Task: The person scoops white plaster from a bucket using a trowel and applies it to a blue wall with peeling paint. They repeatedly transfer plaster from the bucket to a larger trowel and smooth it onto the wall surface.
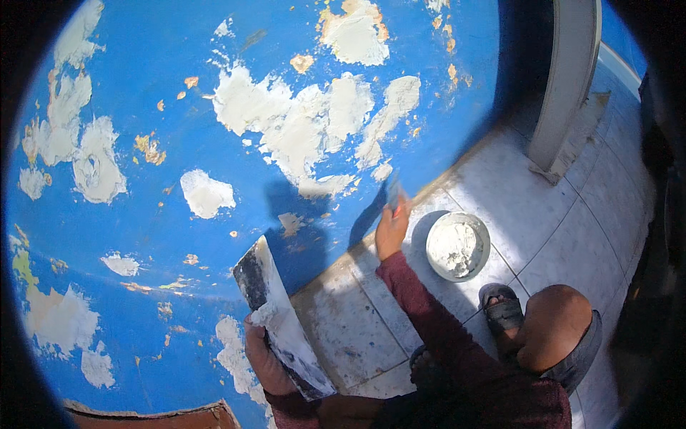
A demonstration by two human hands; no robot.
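My left hand [263,357] grips a long, flat rectangular plate [288,325], its face smeared with dark stains and white filler paste, with a lump of paste near the thumb. It is held tilted in front of the blue wall [171,250]. My right hand [391,232] is closed round a small putty knife [394,196], blurred by motion, with a bit of red at the grip. The knife is close to the wall's lower part, below a large patch of white filler [293,114]. Whether its blade touches the wall cannot be made out.
A round tub [458,247] of white paste stands on the pale tiled floor [350,325], right of my right hand. My bent knee [557,325] and sandalled foot [500,307] are beside it. A white post [564,86] rises at the upper right. A reddish-brown edge [157,416] shows bottom left.
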